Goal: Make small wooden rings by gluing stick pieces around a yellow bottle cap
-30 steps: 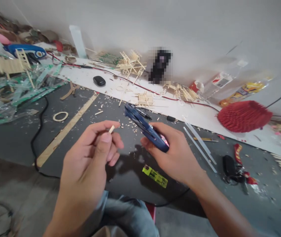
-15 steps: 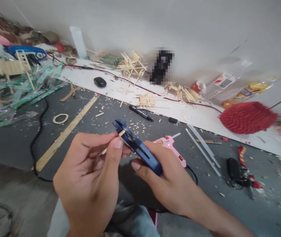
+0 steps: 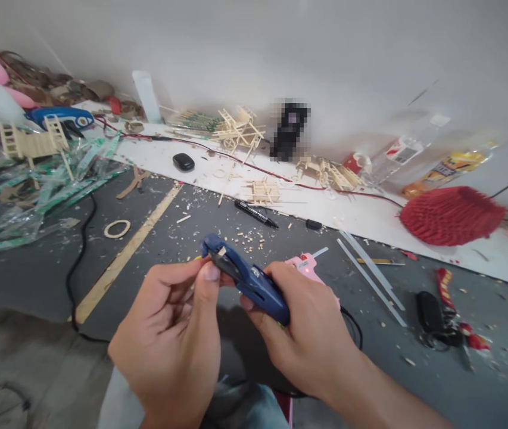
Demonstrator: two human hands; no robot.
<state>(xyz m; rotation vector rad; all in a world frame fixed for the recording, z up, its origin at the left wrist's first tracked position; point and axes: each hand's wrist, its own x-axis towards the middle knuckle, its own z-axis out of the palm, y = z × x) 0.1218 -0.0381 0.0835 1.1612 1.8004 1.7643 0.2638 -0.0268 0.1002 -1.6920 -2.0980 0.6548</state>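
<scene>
My right hand (image 3: 302, 322) is wrapped round a dark blue cutting tool (image 3: 254, 283), whose head points up and left. Between thumb and forefinger, my left hand (image 3: 173, 339) pinches a thin wooden stick, mostly hidden by the fingers. The stick's pale end (image 3: 222, 251) shows in the head of the tool. My left fingertips lie right beside that head. Small wood chips (image 3: 251, 233) are scattered on the dark table (image 3: 155, 247) behind the tool.
A pink glue gun (image 3: 309, 268) lies just beyond my right hand. Farther back are a black marker (image 3: 256, 214), small stick models (image 3: 240, 131) and a red folded-paper piece (image 3: 452, 217). Clear glue sticks (image 3: 372, 280) and keys (image 3: 430, 313) lie at the right, plastic wrappers (image 3: 70, 167) at the left.
The blue tool has rolled in my right hand and now shows its broad side. The view has shifted slightly, so the table objects appear lower. My left hand still pinches at the tool's head.
</scene>
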